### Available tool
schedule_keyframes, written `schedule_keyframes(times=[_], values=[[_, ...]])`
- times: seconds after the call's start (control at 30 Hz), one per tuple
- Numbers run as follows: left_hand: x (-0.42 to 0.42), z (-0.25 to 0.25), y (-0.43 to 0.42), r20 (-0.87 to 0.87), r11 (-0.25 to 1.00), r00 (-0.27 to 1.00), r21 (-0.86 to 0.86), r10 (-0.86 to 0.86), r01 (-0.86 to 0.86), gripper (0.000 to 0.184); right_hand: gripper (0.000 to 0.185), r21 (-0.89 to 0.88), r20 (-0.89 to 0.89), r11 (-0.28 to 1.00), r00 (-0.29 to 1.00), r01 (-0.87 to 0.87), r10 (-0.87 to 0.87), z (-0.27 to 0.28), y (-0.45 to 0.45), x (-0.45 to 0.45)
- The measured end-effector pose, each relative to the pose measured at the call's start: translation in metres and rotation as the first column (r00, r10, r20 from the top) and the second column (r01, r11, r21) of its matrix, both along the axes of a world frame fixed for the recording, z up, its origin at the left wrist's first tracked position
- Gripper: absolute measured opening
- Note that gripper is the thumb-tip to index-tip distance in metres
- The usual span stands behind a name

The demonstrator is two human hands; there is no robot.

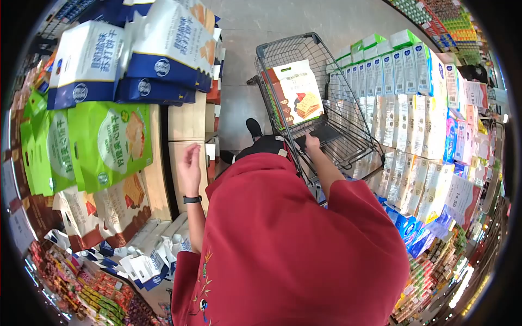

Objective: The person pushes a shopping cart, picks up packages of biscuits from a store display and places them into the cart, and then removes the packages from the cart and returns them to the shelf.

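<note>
My left hand (190,164), with a dark band at the wrist, is raised beside the wooden display stand (186,124). Its fingers are loosely bent and nothing is in them. Closed on the near part of the wire shopping cart (356,108), my right hand (311,143) lies by the dark panel (322,134); part of its grip is hidden. Inside the cart a white and brown cracker bag (300,93) leans upright, its printed front facing up. Green cracker bags (111,144) hang or stand on the display left of my left hand.
White and blue cracker bags (166,51) are piled at the upper left. Brown and white bags (122,204) sit below the green ones. Stacked milk cartons (399,73) border the cart on the right. Grey floor (236,70) runs between the display and the cart.
</note>
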State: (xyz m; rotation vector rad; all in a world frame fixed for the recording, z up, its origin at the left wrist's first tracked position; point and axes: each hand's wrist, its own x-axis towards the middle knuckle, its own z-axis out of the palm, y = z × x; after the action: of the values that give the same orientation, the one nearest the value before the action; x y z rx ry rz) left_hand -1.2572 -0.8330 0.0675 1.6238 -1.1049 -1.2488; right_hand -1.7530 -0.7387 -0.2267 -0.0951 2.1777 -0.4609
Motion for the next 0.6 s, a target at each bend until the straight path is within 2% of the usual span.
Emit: schedule_keyframes(times=[0.03,0.1,0.13,0.23,0.3,0.37,0.47,0.5,0.6], values=[[-0.017,-0.007,0.003,-0.023,0.998,0.998,0.041,-0.054,0.055,0.023,0.049,-0.047,0.137,0.994,0.986,0.098,-0.091,-0.002,-0.007,-0.001],[-0.047,-0.001,0.004,0.017,0.958,0.980,0.213,-0.199,0.191,0.022,0.044,-0.076,0.197,0.974,0.961,0.214,-0.196,-0.004,-0.026,0.001],[-0.061,0.003,0.005,0.045,0.951,0.968,0.204,-0.245,0.231,0.023,0.043,-0.038,0.260,0.961,0.931,0.274,-0.255,-0.011,-0.037,-0.003],[-0.082,0.012,0.001,0.128,0.924,0.954,0.315,-0.270,0.219,0.023,0.054,0.037,0.344,0.896,0.836,0.442,-0.427,-0.044,-0.061,-0.013],[-0.086,0.020,-0.003,0.177,0.913,0.945,0.355,-0.276,0.201,0.023,0.086,0.099,0.406,0.866,0.775,0.489,-0.484,-0.056,-0.076,-0.020],[-0.088,0.020,-0.008,0.236,0.915,0.936,0.369,-0.260,0.161,0.022,0.089,0.150,0.440,0.845,0.731,0.513,-0.521,-0.064,-0.098,-0.023],[-0.084,0.017,0.000,0.329,0.926,0.924,0.374,-0.192,0.059,0.022,0.081,0.079,0.620,0.858,0.649,0.507,-0.440,-0.095,-0.108,-0.025],[-0.086,0.020,0.006,0.330,0.921,0.929,0.388,-0.170,0.030,0.021,0.072,0.127,0.482,0.837,0.705,0.532,-0.520,-0.093,-0.118,-0.020],[-0.104,0.021,0.008,0.321,0.921,0.942,0.387,-0.093,-0.041,0.021,0.059,0.110,0.545,0.825,0.660,0.554,-0.516,-0.095,-0.131,-0.016]])
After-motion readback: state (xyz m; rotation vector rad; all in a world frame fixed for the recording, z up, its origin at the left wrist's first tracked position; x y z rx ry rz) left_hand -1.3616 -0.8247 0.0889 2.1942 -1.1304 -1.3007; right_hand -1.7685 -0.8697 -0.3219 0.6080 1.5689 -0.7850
